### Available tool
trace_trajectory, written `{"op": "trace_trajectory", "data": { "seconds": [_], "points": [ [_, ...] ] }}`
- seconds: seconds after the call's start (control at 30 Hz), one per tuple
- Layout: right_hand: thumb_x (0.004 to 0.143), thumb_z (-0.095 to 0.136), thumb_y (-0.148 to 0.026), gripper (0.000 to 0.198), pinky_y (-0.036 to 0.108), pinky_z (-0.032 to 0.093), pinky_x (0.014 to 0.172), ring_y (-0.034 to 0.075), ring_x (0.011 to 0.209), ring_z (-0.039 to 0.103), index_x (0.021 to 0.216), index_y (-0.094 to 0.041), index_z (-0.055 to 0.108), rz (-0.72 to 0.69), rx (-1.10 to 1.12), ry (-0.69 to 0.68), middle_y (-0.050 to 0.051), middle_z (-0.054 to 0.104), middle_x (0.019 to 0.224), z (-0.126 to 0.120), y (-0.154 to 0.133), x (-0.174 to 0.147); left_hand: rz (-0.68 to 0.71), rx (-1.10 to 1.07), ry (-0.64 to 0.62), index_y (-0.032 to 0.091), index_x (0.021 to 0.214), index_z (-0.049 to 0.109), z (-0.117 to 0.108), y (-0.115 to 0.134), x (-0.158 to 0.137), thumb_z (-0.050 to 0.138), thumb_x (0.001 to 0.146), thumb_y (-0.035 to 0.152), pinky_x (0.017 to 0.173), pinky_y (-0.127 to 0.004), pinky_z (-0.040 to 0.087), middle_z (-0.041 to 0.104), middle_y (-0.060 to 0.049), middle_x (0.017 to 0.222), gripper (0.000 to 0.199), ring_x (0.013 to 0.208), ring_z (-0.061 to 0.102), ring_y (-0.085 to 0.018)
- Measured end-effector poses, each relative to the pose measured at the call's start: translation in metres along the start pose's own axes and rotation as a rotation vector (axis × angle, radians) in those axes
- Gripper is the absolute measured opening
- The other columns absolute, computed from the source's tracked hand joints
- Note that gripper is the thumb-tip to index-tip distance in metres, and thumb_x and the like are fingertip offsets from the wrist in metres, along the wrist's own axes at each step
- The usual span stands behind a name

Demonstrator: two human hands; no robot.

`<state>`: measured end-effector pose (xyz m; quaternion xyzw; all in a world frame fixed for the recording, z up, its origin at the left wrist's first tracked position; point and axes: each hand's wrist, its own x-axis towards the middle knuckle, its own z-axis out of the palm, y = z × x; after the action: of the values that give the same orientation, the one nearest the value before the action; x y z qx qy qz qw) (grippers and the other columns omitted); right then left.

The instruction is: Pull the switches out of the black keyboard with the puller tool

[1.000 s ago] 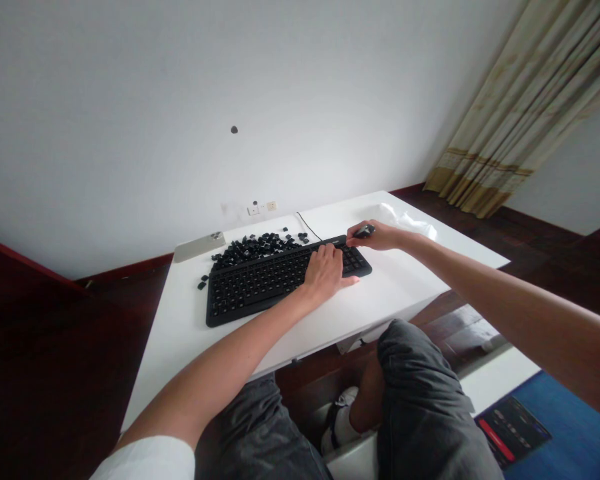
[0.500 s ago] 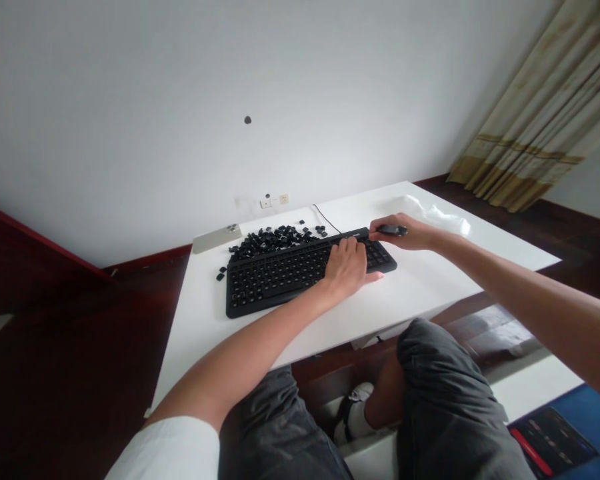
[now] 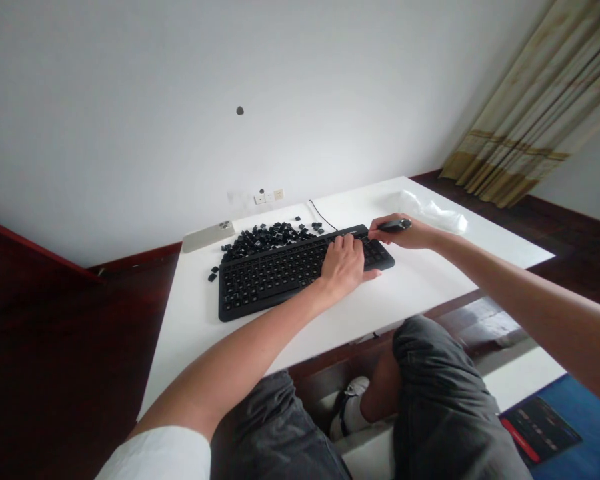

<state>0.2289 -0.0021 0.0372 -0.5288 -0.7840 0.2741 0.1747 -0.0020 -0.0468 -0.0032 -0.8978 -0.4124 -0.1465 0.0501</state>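
A black keyboard lies on the white table, with many of its keys bare of caps. My left hand rests on its right half, fingers bent down onto the keys and thumb stretched out past the front edge. At the keyboard's upper right, my right hand is closed around the black handle of a screwdriver. Its thin shaft points left at the keys beside my left fingers; the tip is hard to make out. Behind the keyboard lies a heap of loose black keycaps.
A pale phone lies at the table's back left. Crumpled clear plastic sits at the back right. A thin black cable runs off behind the keyboard. On a blue surface at lower right rests a dark device with a red strip.
The view has shifted slightly. The screwdriver's handle has tilted a little in my right hand, and its shaft shows more by the keys. My left hand stays on the keyboard.
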Motion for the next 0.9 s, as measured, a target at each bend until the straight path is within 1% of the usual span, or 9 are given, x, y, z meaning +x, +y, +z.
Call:
{"op": "trace_trajectory", "data": {
  "seconds": [0.13, 0.27, 0.37, 0.5, 0.6, 0.67, 0.77, 0.83, 0.9],
  "points": [
    [0.087, 0.066, -0.064, 0.042, 0.034, 0.047, 0.066, 0.019, 0.066, 0.059, 0.082, -0.023, 0.068, 0.045, -0.016, -0.096, 0.002, 0.064, 0.066, -0.005, 0.000, 0.013, -0.007, 0.002, 0.010, 0.009, 0.124, 0.064, 0.000, 0.002, -0.001, 0.069, 0.092, 0.073, 0.099, -0.043, 0.050, 0.066, -0.019, 0.124, 0.072, 0.116, 0.059, -0.033],
    [0.084, 0.070, -0.059, 0.036, 0.035, 0.052, 0.068, 0.021, 0.068, 0.063, 0.079, -0.024, 0.070, 0.083, -0.029, -0.190, 0.004, 0.067, 0.068, -0.011, -0.005, 0.024, -0.009, 0.004, 0.009, 0.008, 0.123, 0.063, -0.002, 0.003, -0.002, 0.071, 0.093, 0.070, 0.099, -0.044, 0.050, 0.066, -0.020, 0.124, 0.069, 0.118, 0.059, -0.034],
    [0.082, 0.076, -0.055, 0.032, 0.036, 0.054, 0.065, 0.020, 0.067, 0.062, 0.076, -0.024, 0.070, 0.110, 0.025, -0.266, 0.004, 0.065, 0.067, -0.015, -0.010, 0.032, -0.004, -0.002, 0.025, 0.008, 0.122, 0.062, 0.000, 0.002, -0.002, 0.072, 0.092, 0.069, 0.097, -0.044, 0.051, 0.066, -0.020, 0.124, 0.069, 0.117, 0.060, -0.034],
    [0.079, 0.082, -0.053, 0.033, 0.036, 0.056, 0.062, 0.019, 0.065, 0.059, 0.073, -0.023, 0.069, 0.219, 0.029, -0.342, 0.005, 0.062, 0.067, -0.016, -0.012, 0.043, -0.013, -0.011, 0.043, 0.012, 0.123, 0.061, 0.003, -0.001, -0.002, 0.072, 0.092, 0.070, 0.097, -0.044, 0.051, 0.066, -0.019, 0.124, 0.066, 0.117, 0.060, -0.033],
    [0.079, 0.083, -0.045, 0.027, 0.036, 0.056, 0.063, 0.018, 0.064, 0.058, 0.072, -0.023, 0.069, 0.274, 0.049, -0.393, 0.004, 0.061, 0.067, -0.016, -0.011, 0.048, -0.027, -0.029, 0.044, 0.013, 0.124, 0.059, 0.004, 0.000, -0.002, 0.071, 0.093, 0.069, 0.098, -0.045, 0.052, 0.066, -0.018, 0.124, 0.065, 0.119, 0.059, -0.034],
    [0.081, 0.079, -0.038, 0.018, 0.035, 0.053, 0.063, 0.018, 0.063, 0.057, 0.075, -0.023, 0.070, 0.237, 0.031, -0.386, 0.003, 0.062, 0.066, -0.015, -0.012, 0.046, -0.042, -0.048, 0.043, 0.014, 0.124, 0.058, 0.003, 0.001, -0.002, 0.074, 0.092, 0.067, 0.099, -0.046, 0.052, 0.066, -0.018, 0.124, 0.065, 0.118, 0.060, -0.034],
    [0.086, 0.070, -0.032, 0.009, 0.035, 0.050, 0.068, 0.020, 0.068, 0.061, 0.082, -0.024, 0.071, 0.053, -0.085, -0.285, 0.002, 0.068, 0.071, -0.014, -0.016, 0.034, -0.069, -0.076, 0.051, 0.013, 0.126, 0.057, 0.001, 0.002, -0.001, 0.082, 0.085, 0.066, 0.099, -0.047, 0.053, 0.065, -0.018, 0.124, 0.072, 0.116, 0.061, -0.035],
    [0.088, 0.065, -0.027, 0.007, 0.034, 0.049, 0.072, 0.020, 0.074, 0.064, 0.084, -0.024, 0.070, -0.055, -0.174, -0.200, 0.002, 0.072, 0.077, -0.012, -0.021, 0.024, -0.078, -0.091, 0.062, 0.013, 0.129, 0.055, 0.001, 0.002, 0.000, 0.084, 0.082, 0.067, 0.099, -0.047, 0.053, 0.065, -0.018, 0.125, 0.077, 0.116, 0.061, -0.035],
    [0.085, 0.061, -0.017, 0.010, 0.032, 0.047, 0.073, 0.019, 0.077, 0.065, 0.083, -0.023, 0.068, -0.114, -0.258, -0.139, 0.002, 0.074, 0.081, -0.008, -0.028, 0.016, -0.077, -0.099, 0.074, 0.012, 0.132, 0.054, 0.002, 0.001, 0.000, 0.084, 0.082, 0.067, 0.099, -0.048, 0.053, 0.066, -0.018, 0.125, 0.080, 0.116, 0.061, -0.036]
  ]
}}
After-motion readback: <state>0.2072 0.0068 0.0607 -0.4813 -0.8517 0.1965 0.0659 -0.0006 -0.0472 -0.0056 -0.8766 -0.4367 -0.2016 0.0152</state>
